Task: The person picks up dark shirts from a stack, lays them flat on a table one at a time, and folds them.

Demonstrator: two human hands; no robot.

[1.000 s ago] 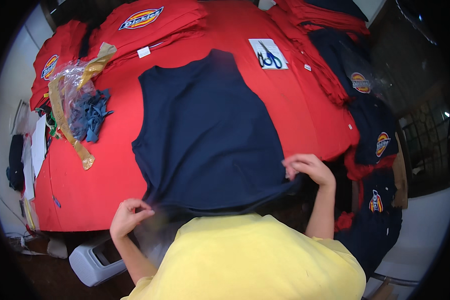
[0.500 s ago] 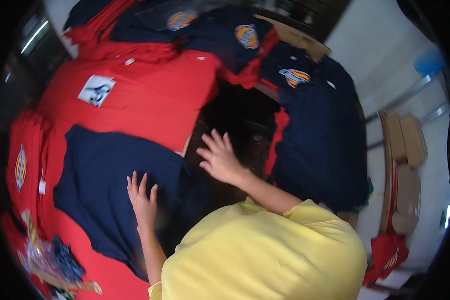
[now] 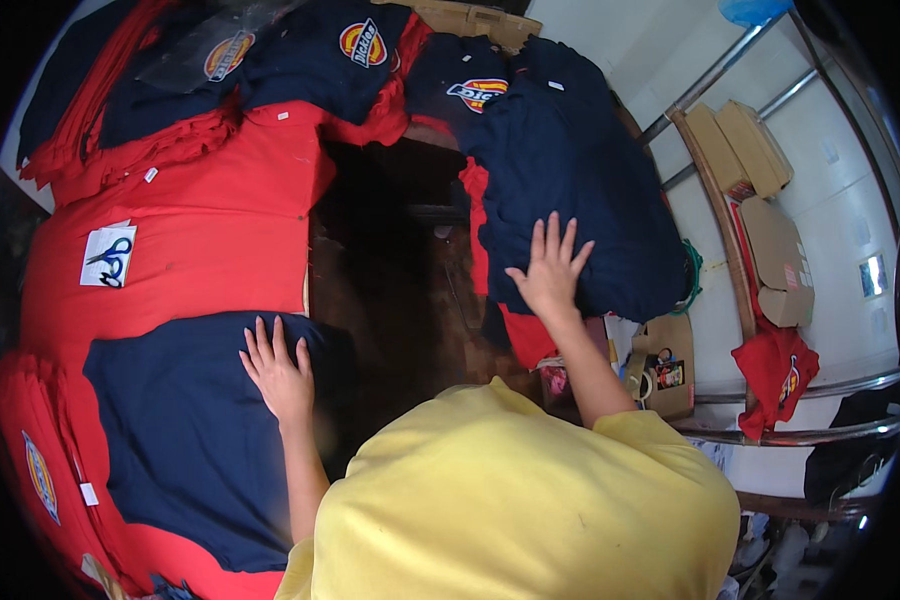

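Observation:
My left hand (image 3: 282, 380) is open, fingers spread, over the right part of a navy fabric piece (image 3: 180, 430); whether it presses down I cannot tell. That piece lies spread on a red cloth-covered surface (image 3: 220, 240). My right hand (image 3: 552, 272) is open too, its fingers fanned out over the near part of a pile of navy garments (image 3: 590, 180) on the right. Red fabric (image 3: 478, 230) shows along the pile's left side. Neither hand grips anything.
Scissors (image 3: 113, 262) lie on a white paper on the red surface. More navy garments (image 3: 290, 70) with round-edged badges are piled at the back, and folded red garments (image 3: 40, 450) at the left. A dark gap (image 3: 385, 250) separates the work surfaces. Cardboard boxes (image 3: 775, 250) stand on a metal-railed rack.
My right hand has moved right, from over the dark gap onto the navy pile. The view has turned rightward, showing more of the rack. My left hand stays over the navy piece.

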